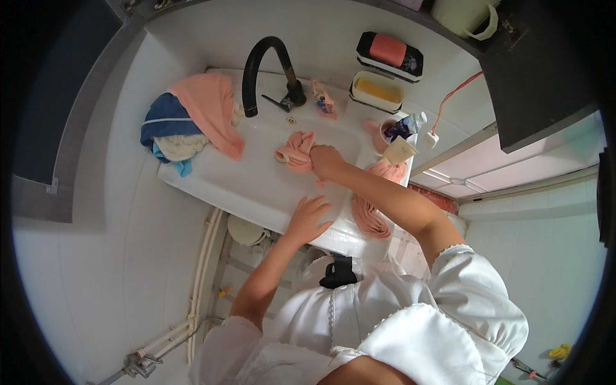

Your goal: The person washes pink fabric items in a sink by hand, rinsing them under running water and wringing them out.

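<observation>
Your right hand (328, 163) grips pink cloth (296, 151) in sink (247, 176); left hand (308, 220) (spread, empty) at cloth's six o'clock; work looks unfinished.

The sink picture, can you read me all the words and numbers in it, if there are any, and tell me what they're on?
No words or numbers can be read here.
Colourful packet beside the black faucet: any print is too small and blurred.
Dark-labelled bottle: too small to read.
Pink cloth in the right hand: no writing shows.
</observation>
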The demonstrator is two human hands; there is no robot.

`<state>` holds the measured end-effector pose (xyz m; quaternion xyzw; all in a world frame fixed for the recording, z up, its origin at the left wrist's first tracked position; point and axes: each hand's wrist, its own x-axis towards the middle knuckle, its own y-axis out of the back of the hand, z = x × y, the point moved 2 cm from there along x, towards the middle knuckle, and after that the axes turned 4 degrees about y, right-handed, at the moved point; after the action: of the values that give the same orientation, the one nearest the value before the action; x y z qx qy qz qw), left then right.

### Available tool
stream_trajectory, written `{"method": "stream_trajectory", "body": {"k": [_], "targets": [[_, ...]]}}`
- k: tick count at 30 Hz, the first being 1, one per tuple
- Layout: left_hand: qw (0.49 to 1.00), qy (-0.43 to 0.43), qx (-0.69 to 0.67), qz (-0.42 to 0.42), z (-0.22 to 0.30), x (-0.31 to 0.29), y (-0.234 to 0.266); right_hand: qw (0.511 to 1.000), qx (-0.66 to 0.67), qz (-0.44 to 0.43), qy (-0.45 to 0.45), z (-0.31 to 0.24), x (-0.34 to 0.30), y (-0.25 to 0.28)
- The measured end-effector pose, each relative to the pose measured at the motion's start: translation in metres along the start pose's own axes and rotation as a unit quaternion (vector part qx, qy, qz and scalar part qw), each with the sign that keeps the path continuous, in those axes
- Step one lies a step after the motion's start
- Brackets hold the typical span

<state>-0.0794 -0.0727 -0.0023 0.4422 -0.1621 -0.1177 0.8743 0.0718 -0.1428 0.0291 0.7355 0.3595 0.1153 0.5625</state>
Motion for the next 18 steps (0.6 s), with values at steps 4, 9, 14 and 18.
{"method": "stream_trajectory", "body": {"k": [4,9,14,18], "targets": [[0.934,0.264,-0.213,0.113,-0.026,-0.025,0.011,0.980,-0.112,0.135,0.099,0.002,-0.012,0.012],[0.956,0.177,0.014,0.233,-0.021,0.006,0.059,0.953,-0.003,0.225,0.201,-0.001,-0.029,0.038],[0.886,0.198,-0.396,0.140,-0.048,0.018,0.067,0.912,0.106,0.294,0.267,-0.014,-0.044,0.045],[0.739,0.324,-0.578,0.120,-0.016,0.032,0.085,0.893,0.113,0.365,0.240,-0.006,-0.049,0.050]]}}
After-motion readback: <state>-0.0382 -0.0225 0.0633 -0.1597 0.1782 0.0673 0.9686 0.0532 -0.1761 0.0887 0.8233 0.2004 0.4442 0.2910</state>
